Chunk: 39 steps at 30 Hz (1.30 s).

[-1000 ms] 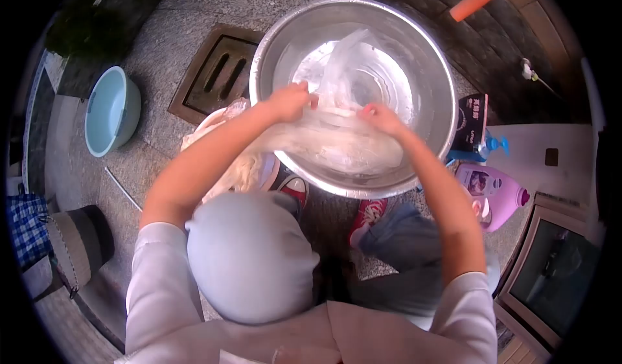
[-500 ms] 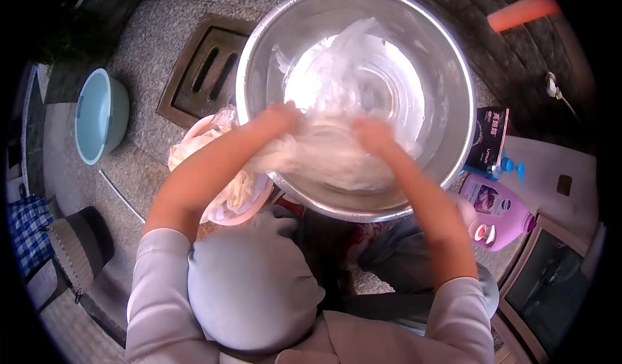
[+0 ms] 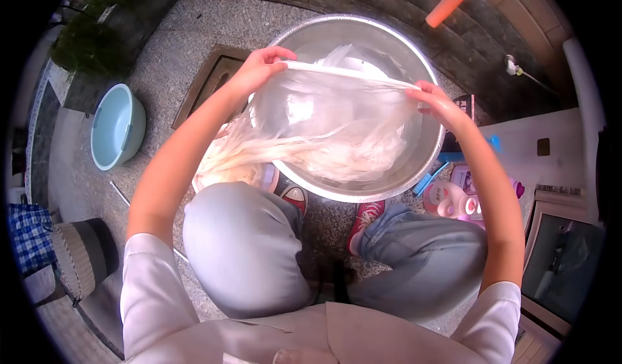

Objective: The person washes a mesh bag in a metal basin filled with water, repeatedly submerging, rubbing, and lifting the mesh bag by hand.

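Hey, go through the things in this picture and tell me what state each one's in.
Sheer pale cloth, one edge stretched taut, lower part bunched
Left hand, gripping one end of the taut edge
Right hand, gripping the other end
Metal basin, upright, partly covered by cloth
Pink basin, partly covered by cloth
Blue basin, upright, uncovered
Purple-capped bottle, closed, partly hidden
Right red shoe, worn, laced

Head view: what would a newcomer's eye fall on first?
Probably the sheer pale fabric, stretched between the left hand and right hand over the metal basin. Next, the light-blue tub at the picture's left and the red sneakers below the basin in frame.
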Tool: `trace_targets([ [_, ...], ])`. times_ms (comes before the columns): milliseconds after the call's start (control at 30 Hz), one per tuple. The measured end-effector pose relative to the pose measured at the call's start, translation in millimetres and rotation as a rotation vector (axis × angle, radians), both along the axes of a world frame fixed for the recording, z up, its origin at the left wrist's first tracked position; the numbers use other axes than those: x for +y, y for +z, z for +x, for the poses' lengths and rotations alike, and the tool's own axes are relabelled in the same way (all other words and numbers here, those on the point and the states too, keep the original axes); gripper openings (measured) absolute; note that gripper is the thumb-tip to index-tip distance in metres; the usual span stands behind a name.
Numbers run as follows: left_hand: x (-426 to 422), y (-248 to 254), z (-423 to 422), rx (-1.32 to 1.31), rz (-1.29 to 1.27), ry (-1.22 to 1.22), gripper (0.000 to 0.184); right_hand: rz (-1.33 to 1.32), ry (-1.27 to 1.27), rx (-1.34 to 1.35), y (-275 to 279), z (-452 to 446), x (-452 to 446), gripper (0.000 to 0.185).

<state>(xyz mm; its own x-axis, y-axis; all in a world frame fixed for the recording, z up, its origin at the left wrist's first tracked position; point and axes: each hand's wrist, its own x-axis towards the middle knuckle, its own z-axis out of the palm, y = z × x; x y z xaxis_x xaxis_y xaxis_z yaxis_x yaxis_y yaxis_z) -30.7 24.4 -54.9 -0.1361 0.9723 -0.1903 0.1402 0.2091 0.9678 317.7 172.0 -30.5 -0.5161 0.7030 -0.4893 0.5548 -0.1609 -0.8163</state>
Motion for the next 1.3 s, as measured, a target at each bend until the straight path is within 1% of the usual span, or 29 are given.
trace_targets([
  [67, -10.1, 32.4, 5.5, 0.151, 0.002, -0.078, 0.022, 0.031, 0.024, 0.026, 21.3, 4.4, -4.9, 0.027],
  [100, -14.2, 41.6, 5.3, 0.16, 0.016, -0.074, 0.022, 0.049, 0.047, 0.047, 29.9, 7.1, -4.9, 0.027],
  [133, -18.9, 50.6, 4.7, 0.195, -0.007, -0.117, 0.021, 0.097, 0.04, 0.158, 31.2, 9.7, -8.4, 0.022],
  [233, -35.5, 73.8, 9.7, 0.259, -0.049, -0.159, 0.02, 0.167, 0.06, 0.194, 45.5, 13.5, -19.2, 0.016],
  [267, -40.5, 81.3, 11.4, 0.275, -0.06, -0.17, 0.019, 0.266, 0.087, 0.182, 48.1, 13.4, -24.3, 0.013],
  [300, -45.7, 86.9, 13.7, 0.29, -0.072, -0.183, 0.02, 0.269, 0.088, 0.184, 50.2, 15.4, -27.6, 0.013],
  [367, -51.7, 88.9, 14.7, 0.263, -0.02, -0.159, 0.021, 0.495, 0.249, 0.064, 53.1, 15.1, -31.6, 0.018],
  [433, -54.6, 87.8, 15.2, 0.233, 0.027, -0.138, 0.023, 0.535, 0.286, 0.081, 52.3, 17.4, -35.5, 0.016],
  [500, -55.0, 93.6, 21.3, 0.13, 0.035, -0.114, 0.026, 0.577, 0.324, 0.096, 57.3, 17.4, -36.0, 0.015],
  [533, -56.7, 99.9, 25.5, 0.133, 0.038, -0.113, 0.026, 0.616, 0.299, 0.094, 61.2, 15.5, -35.8, 0.012],
  [567, -57.5, 106.7, 29.2, 0.201, -0.038, -0.15, 0.026, 0.654, 0.274, 0.092, 65.1, 13.7, -35.7, 0.01],
  [600, -58.9, 113.5, 34.0, 0.268, -0.115, -0.186, 0.027, 0.608, 0.211, 0.127, 72.5, 11.8, -37.9, 0.012],
  [633, -59.5, 114.2, 36.9, 0.27, -0.114, -0.188, 0.027, 0.56, 0.147, 0.16, 82.1, 10.5, -41.4, 0.016],
  [700, -62.0, 112.5, 42.9, 0.375, -0.041, -0.146, 0.027, 0.502, 0.077, 0.213, 97.3, 13.1, -45.5, 0.018],
  [733, -57.7, 105.2, 42.1, 0.343, 0.043, -0.164, 0.022, 0.485, 0.02, 0.255, 102.0, 14.6, -45.8, 0.019],
  [767, -53.9, 103.1, 40.5, 0.342, 0.046, -0.164, 0.022, 0.466, -0.037, 0.297, 106.4, 15.4, -46.6, 0.02],
  [800, -52.2, 105.2, 41.9, 0.392, 0.182, -0.141, 0.02, 0.467, -0.037, 0.296, 110.2, 15.1, -47.3, 0.02],
  [833, -51.1, 107.6, 43.1, 0.444, 0.322, -0.117, 0.018, 0.643, -0.033, 0.319, 115.0, 13.5, -46.6, 0.021],
  [867, -49.9, 110.7, 44.5, 0.446, 0.327, -0.116, 0.018, 0.821, -0.03, 0.342, 121.1, 13.0, -45.9, 0.022],
  [933, -52.6, 125.8, 51.6, 0.106, 0.282, 0.052, 0.012, 1.114, -0.052, 0.186, 147.8, 14.4, -51.7, 0.023],
  [967, -54.3, 133.7, 52.5, 0.106, 0.282, 0.053, 0.012, 1.275, -0.05, 0.111, 161.8, 13.1, -57.8, 0.023],
  [1000, -53.8, 140.5, 51.8, 0.286, 0.349, 0.088, 0.011, 1.416, -0.081, 0.131, 171.1, 10.1, -64.7, 0.024],
  [1033, -50.7, 140.5, 48.0, 0.466, 0.411, 0.122, 0.009, 1.473, -0.093, 0.049, 181.0, 9.9, -69.7, 0.023],
  [1067, -46.5, 136.9, 43.5, 0.746, 0.524, 0.21, 0.004, 1.535, -0.112, 0.019, 183.9, 9.8, -70.7, 0.024],
  [1100, -47.9, 139.8, 48.6, 0.743, 0.52, 0.209, 0.004, 1.598, -0.132, -0.012, 184.4, 8.9, -68.8, 0.025],
  [1167, -47.6, 143.7, 59.4, 0.644, 0.66, 0.302, 0.015, 1.549, -0.131, -0.072, 176.0, 6.3, -65.1, 0.026],
  [1200, -44.1, 142.5, 57.6, 0.575, 0.527, 0.224, 0.028, 1.502, -0.129, -0.13, 168.2, 5.3, -61.6, 0.028],
  [1233, -41.0, 135.8, 58.0, 0.568, 0.517, 0.222, 0.028, 1.492, -0.123, -0.137, 156.0, 5.7, -53.9, 0.028],
  [1300, -30.6, 122.4, 63.8, 0.756, 0.396, -0.04, 0.035, 1.123, -0.069, 0.051, 130.0, 8.5, -38.1, 0.031],
])
